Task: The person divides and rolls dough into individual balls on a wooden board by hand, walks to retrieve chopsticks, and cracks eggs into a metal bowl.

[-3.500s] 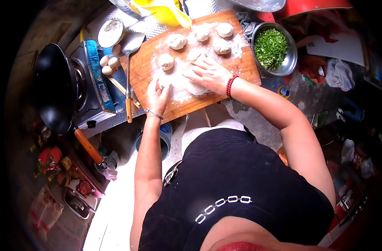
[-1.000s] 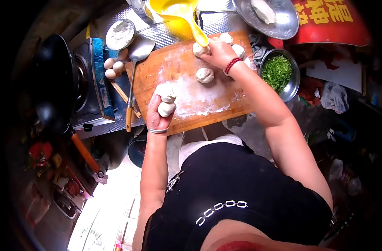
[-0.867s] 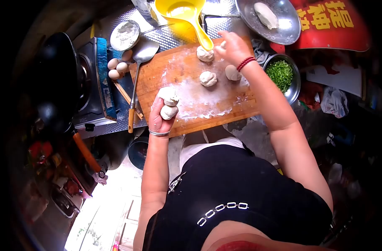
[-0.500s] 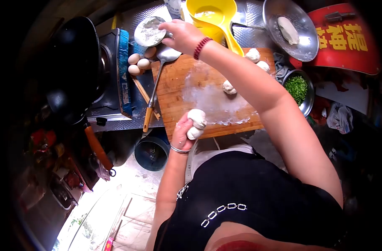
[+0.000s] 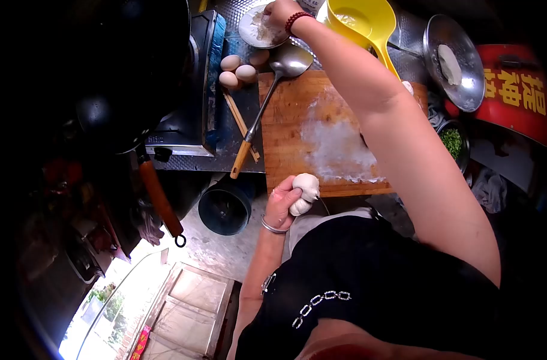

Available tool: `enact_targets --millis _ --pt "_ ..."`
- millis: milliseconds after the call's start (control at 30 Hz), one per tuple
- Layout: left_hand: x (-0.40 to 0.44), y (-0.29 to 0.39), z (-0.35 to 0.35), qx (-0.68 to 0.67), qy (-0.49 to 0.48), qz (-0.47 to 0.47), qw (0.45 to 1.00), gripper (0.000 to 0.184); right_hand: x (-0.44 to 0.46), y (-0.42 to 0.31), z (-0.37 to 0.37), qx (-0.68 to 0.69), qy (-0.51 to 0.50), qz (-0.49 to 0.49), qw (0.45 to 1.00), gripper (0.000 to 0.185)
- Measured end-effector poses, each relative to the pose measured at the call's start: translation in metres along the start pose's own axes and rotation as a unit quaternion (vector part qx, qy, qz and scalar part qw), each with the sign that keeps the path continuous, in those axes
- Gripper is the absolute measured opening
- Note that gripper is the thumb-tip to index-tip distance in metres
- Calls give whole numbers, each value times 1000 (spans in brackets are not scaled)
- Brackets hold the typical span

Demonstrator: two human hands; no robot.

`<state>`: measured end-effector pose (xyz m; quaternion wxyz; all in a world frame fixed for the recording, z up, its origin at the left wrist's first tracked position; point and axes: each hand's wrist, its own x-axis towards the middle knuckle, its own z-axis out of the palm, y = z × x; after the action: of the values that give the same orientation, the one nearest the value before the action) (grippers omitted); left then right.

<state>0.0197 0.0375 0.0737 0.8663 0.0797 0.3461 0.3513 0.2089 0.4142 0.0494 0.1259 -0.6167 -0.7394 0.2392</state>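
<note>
My left hand [image 5: 280, 204] is closed round two pale dough balls [image 5: 306, 186], one above the other, at the front edge of the wooden board [image 5: 285, 132]. My right hand [image 5: 280, 13], with a dark red bead bracelet at its wrist, reaches into the bowl of white flour [image 5: 254, 29] at the top; its fingers are pressed together over the flour, and what they hold is too small to make out. White flour is spread over the middle of the board. My right forearm covers the board's right part, and one dough ball [image 5: 408, 87] peeks out beyond it.
A metal spatula [image 5: 290, 61] lies across the board's left edge, beside several eggs [image 5: 246, 73] and chopsticks [image 5: 242, 123]. The stove [image 5: 183, 129] and black wok [image 5: 129, 66] stand left. A yellow ladle [image 5: 369, 24], a metal bowl [image 5: 432, 57] and chopped greens [image 5: 451, 143] are right.
My right hand has gone from the dough balls on the board to the flour bowl. My left hand took up two dough balls and still holds them. The view has shifted left.
</note>
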Motion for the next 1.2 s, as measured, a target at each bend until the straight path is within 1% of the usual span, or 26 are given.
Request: enact_targets --millis 67,133,167,200,233,267,300,333,367,433,500,567,600,700,733,767,833,900,933,967,1033,1067,1100,1167,1200 --pt "1 6 4 -23 -2 6 1000 29 -30 -8 -32 110 -21 30 993 24" --pt "1 10 3 -17 5 7 1000 29 -71 -4 -55 219 -37 70 972 25" --pt "2 12 2 -12 4 7 1000 29 -95 5 -57 291 -98 52 950 28" --pt "3 14 2 -9 4 10 1000 29 -126 -1 -66 283 -139 81 946 26" --pt "3 15 2 -6 5 13 1000 29 -148 10 -58 357 -191 110 908 28" --pt "2 15 2 -1 7 14 1000 29 -172 19 -48 273 -121 77 951 28" --pt "1 17 0 1 7 7 1000 29 -193 17 -43 134 -89 124 979 38" --pt "1 18 -1 3 6 -1 1000 30 -210 25 -22 50 -18 123 991 45" --pt "2 18 -1 6 5 -8 1000 30 -227 34 5 -37 54 122 990 52" --pt "3 15 1 25 25 0 999 31 -250 12 47 -150 116 133 973 61" --pt "4 14 2 32 37 -5 999 31 -274 -19 74 -121 58 96 986 64" --pt "5 14 4 43 44 -3 998 29 -299 -36 78 -97 -1 12 995 66" --pt "5 14 5 48 48 3 998 29 -312 -28 83 -87 13 -14 996 67" --pt "5 15 0 59 59 22 996 28 -320 -2 56 -127 13 91 988 65" --pt "6 15 -1 66 67 24 995 27 -314 8 60 -141 33 117 983 65" --pt "7 17 -2 74 73 27 994 27 -307 13 65 -130 70 130 980 65" --pt "12 22 2 84 86 46 992 26 -284 5 65 -135 88 154 975 64" --pt "18 32 10 100 83 72 989 24 -272 -9 72 -112 86 88 986 61" --pt "23 36 11 124 82 87 985 22 -275 -19 74 -126 38 25 991 59" --pt "30 39 16 153 105 108 977 20 -285 -22 86 -109 57 -40 992 60" --pt "49 44 24 214 101 154 959 19 -312 -17 91 -79 27 -55 995 61" --pt "59 46 26 238 96 163 953 18 -325 -10 90 -72 49 -53 995 61" --pt "70 50 27 272 87 169 944 17 -340 -5 85 -81 48 -16 995 60" --pt "97 55 35 346 66 159 922 21 -366 6 66 -101 48 56 992 58" --pt "120 55 26 448 44 196 871 27 -379 9 59 -92 51 51 993 55"
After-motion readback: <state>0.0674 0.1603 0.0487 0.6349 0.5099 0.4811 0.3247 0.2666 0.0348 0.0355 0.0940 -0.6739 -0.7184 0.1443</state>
